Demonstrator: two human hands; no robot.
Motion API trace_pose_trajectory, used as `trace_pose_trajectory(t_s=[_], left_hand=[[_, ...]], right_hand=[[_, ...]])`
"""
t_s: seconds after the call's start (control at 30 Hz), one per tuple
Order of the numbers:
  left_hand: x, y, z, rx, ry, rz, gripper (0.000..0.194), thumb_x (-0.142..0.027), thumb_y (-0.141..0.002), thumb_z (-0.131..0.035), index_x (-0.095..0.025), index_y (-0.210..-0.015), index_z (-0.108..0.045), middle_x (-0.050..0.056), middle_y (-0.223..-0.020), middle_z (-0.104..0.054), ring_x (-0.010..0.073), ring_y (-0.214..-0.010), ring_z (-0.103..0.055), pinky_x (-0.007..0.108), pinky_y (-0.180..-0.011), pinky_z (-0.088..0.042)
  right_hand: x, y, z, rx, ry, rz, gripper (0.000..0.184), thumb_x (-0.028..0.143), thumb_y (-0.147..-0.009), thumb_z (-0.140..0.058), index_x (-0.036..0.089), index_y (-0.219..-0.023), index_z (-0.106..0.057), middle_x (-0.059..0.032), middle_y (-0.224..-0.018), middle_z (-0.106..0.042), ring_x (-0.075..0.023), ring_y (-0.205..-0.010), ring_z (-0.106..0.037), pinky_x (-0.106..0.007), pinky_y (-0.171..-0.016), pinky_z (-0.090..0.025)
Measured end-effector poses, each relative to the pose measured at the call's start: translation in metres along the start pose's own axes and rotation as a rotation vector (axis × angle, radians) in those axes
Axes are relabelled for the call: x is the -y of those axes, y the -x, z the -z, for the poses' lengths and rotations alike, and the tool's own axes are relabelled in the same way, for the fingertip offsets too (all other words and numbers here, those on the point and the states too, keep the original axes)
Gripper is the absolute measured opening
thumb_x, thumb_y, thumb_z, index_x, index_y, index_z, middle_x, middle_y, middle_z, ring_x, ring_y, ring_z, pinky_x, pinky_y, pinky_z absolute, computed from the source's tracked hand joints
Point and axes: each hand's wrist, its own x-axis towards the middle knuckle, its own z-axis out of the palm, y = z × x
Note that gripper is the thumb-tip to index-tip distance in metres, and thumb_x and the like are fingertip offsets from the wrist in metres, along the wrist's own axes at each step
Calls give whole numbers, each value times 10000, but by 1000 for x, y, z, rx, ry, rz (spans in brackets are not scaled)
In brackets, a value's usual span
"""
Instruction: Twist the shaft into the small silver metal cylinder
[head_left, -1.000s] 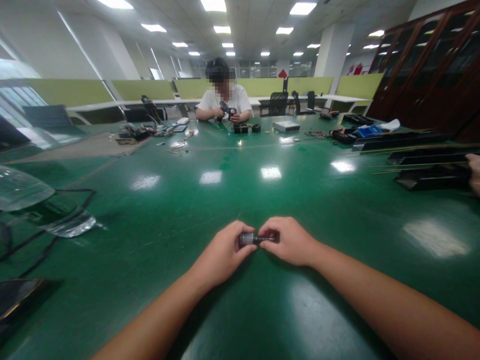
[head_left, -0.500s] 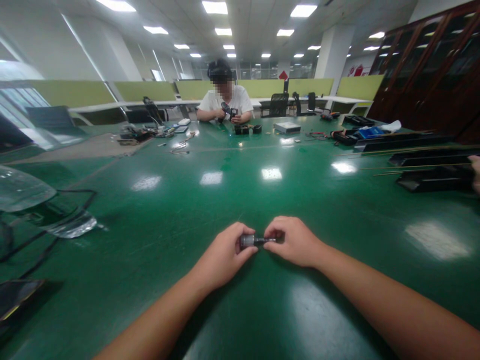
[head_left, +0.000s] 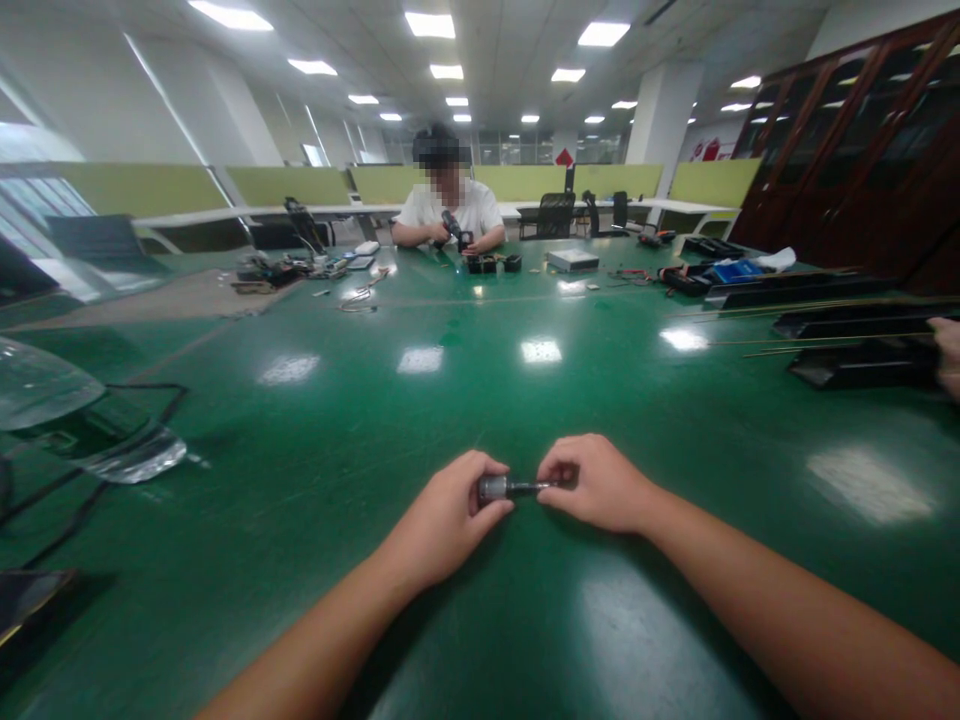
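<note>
Between my two hands lies a short grey-and-black cylinder with a thin shaft (head_left: 496,487), held level just over the green table (head_left: 420,420); its exact kind is too small to tell. My left hand (head_left: 448,515) is closed around the thick grey end, thumb and forefinger on either side. The thin shaft points right, and its tip meets the pinched fingers of my right hand (head_left: 598,485). Those fingers hide the end of the shaft.
A clear plastic bottle (head_left: 97,430) lies at the left, near black cables. A dark flat device (head_left: 30,600) sits at the lower left. Black trays (head_left: 862,360) and another person's hand (head_left: 949,355) are at the right. Across the table a person (head_left: 450,205) handles a power tool.
My right hand has shifted a little to the right along the shaft, widening the gap between my hands. My left hand keeps its hold. The view has turned slightly.
</note>
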Motion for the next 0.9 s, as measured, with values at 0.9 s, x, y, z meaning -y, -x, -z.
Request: trace_pose_trajectory(t_s=[0.9], left_hand=[[-3, 1, 3, 11, -1, -18, 203, -261, -866, -609, -233, -1067, -614, 11, -947, -625, 178, -802, -576, 299, -742, -448]], right_hand=[[-29, -1, 29, 99, -47, -150, 117, 267, -681, -735, 161, -730, -723, -6, -695, -628, -115, -617, -552, -226, -575, -428]])
